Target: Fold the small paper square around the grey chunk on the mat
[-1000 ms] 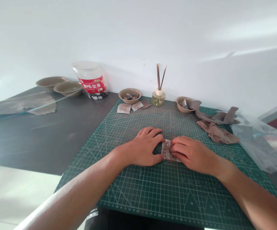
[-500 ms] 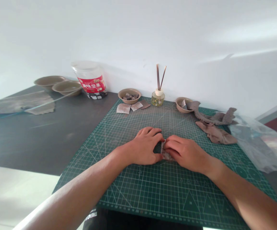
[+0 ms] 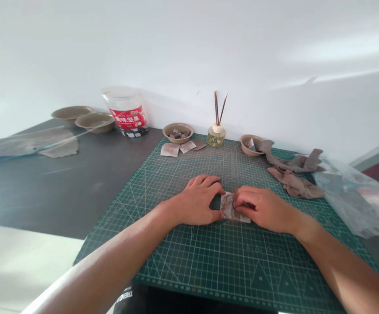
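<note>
1. The right hand (image 3: 271,209) sits farther right than half a second ago, baring more of the small mottled patch (image 3: 226,206) on the green cutting mat (image 3: 189,261); its face and lower edge are now easier to see and reach.
2. The left hand (image 3: 198,203) holds its place, fingers spread, thumb and forefinger apart at the patch's left side, apparently steadying it against the mat.
3. Bent fingers of the right hand hover on or just above the patch's right part; whether they pinch anything cannot be told.
4. The patch lies between the hands, near the middle of the mat, its lower right corner showing below the right fingertips.
5. Gridded surface stretches beyond the hands toward three flat pieces (image 3: 169,150), a bowl of fragments (image 3: 177,141) and a reed diffuser (image 3: 216,138), offering room to move forward.
6. To the right, a crumpled cloth (image 3: 299,185), a fuzzy strip (image 3: 276,163) beside the second bowl (image 3: 250,151), and a plastic bag (image 3: 349,209) narrow the way.
7. The mat's near edge runs above the person's lap, well apart from the patch.
</note>
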Action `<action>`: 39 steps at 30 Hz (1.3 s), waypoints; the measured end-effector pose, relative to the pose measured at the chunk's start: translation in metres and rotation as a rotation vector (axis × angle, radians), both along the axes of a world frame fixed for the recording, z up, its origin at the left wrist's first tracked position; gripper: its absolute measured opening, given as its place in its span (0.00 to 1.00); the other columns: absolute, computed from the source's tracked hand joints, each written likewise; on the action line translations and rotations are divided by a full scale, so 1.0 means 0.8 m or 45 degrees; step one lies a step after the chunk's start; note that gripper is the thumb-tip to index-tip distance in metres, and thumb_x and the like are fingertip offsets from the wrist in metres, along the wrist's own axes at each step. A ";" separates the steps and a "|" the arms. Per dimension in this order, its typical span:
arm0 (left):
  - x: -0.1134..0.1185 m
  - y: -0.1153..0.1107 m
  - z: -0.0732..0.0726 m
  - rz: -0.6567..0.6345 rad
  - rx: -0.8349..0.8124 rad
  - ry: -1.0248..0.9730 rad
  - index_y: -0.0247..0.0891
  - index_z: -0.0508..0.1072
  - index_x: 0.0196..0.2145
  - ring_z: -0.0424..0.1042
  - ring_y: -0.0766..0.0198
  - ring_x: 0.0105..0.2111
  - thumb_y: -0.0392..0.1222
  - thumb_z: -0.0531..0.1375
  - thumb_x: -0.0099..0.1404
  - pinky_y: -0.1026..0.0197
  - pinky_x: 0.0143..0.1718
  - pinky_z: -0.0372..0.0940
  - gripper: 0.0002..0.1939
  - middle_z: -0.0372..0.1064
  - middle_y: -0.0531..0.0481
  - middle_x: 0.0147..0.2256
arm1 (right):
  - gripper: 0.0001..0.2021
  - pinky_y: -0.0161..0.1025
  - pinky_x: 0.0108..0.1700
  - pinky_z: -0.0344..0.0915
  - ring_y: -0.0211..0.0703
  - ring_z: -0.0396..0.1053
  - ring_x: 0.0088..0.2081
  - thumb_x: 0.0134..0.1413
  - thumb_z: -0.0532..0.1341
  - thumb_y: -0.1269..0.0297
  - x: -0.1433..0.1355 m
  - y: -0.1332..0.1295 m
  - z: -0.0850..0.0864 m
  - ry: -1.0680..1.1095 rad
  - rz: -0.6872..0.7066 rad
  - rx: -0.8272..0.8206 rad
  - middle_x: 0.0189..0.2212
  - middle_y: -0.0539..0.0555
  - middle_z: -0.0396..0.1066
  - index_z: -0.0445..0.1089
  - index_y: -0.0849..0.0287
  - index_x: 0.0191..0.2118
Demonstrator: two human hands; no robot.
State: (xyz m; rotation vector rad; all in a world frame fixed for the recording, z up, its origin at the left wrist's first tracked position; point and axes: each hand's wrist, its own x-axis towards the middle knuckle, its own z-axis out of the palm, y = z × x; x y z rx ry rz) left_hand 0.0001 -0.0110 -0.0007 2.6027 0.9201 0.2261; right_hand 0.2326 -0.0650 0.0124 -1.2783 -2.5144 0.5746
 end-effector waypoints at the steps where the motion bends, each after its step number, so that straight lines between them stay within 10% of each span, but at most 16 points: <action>1: 0.000 0.000 0.000 -0.006 0.000 -0.001 0.47 0.67 0.55 0.50 0.45 0.66 0.56 0.64 0.61 0.40 0.64 0.50 0.27 0.54 0.46 0.65 | 0.03 0.35 0.41 0.63 0.39 0.71 0.38 0.64 0.60 0.68 -0.001 -0.001 0.000 0.017 0.049 -0.023 0.38 0.49 0.72 0.70 0.55 0.37; 7: -0.002 -0.001 -0.002 0.001 -0.004 0.023 0.47 0.67 0.56 0.47 0.44 0.67 0.55 0.64 0.61 0.39 0.64 0.48 0.28 0.51 0.45 0.67 | 0.04 0.38 0.40 0.63 0.40 0.70 0.38 0.64 0.59 0.68 0.001 0.005 -0.001 -0.062 -0.179 0.128 0.38 0.51 0.71 0.70 0.56 0.37; 24: -0.001 -0.002 0.000 -0.022 0.004 0.006 0.46 0.67 0.55 0.50 0.45 0.66 0.55 0.64 0.61 0.40 0.64 0.49 0.26 0.53 0.46 0.65 | 0.03 0.36 0.41 0.65 0.39 0.71 0.38 0.63 0.61 0.68 0.004 -0.002 -0.001 0.059 0.152 -0.082 0.38 0.49 0.72 0.72 0.54 0.37; 39: -0.002 -0.002 -0.001 -0.024 0.011 0.021 0.46 0.66 0.55 0.47 0.44 0.67 0.55 0.63 0.62 0.39 0.64 0.48 0.26 0.51 0.46 0.66 | 0.05 0.39 0.42 0.65 0.42 0.71 0.39 0.65 0.58 0.67 0.007 0.007 -0.004 -0.014 -0.083 0.114 0.40 0.52 0.72 0.72 0.55 0.39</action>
